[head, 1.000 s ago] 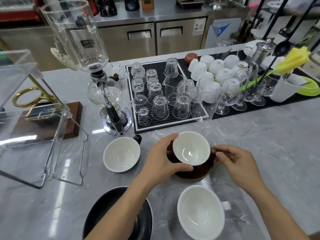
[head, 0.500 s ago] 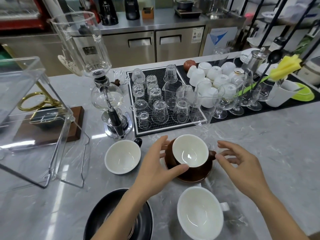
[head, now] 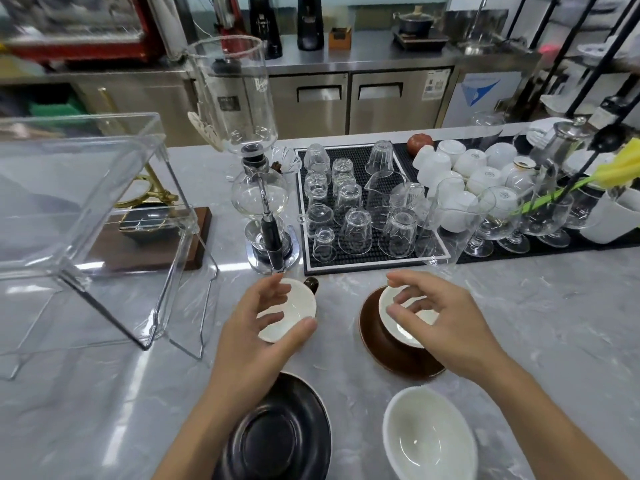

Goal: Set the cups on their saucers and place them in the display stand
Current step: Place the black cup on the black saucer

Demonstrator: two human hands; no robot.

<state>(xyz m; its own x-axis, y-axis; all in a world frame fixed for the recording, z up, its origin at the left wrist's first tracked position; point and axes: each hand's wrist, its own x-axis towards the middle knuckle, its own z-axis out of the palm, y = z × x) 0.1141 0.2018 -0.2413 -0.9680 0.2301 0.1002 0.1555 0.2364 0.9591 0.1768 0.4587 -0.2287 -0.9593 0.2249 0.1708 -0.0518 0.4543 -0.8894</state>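
A brown cup with a white inside [head: 408,327] sits on its brown saucer [head: 391,355]. My right hand [head: 446,323] hovers over it with curved, spread fingers and grips nothing. My left hand [head: 256,327] arches over a black-handled cup [head: 298,303] standing on the counter, thumb at its near rim, fingers spread above it. A black saucer [head: 277,434] lies near the front edge under my left forearm. A white cup [head: 429,441] stands to its right. The clear display stand [head: 86,220] is at the left, its door swung open.
A glass siphon brewer [head: 259,188] stands just behind the black-handled cup. A black mat [head: 436,258] holds several upturned glasses, with white cups and stemmed glasses further right. A wooden base with a gold holder [head: 149,244] sits behind the stand.
My left hand has left the brown cup and moved left over the black-handled cup. My right hand has risen from the brown cup's handle to above its rim. The view shifted.
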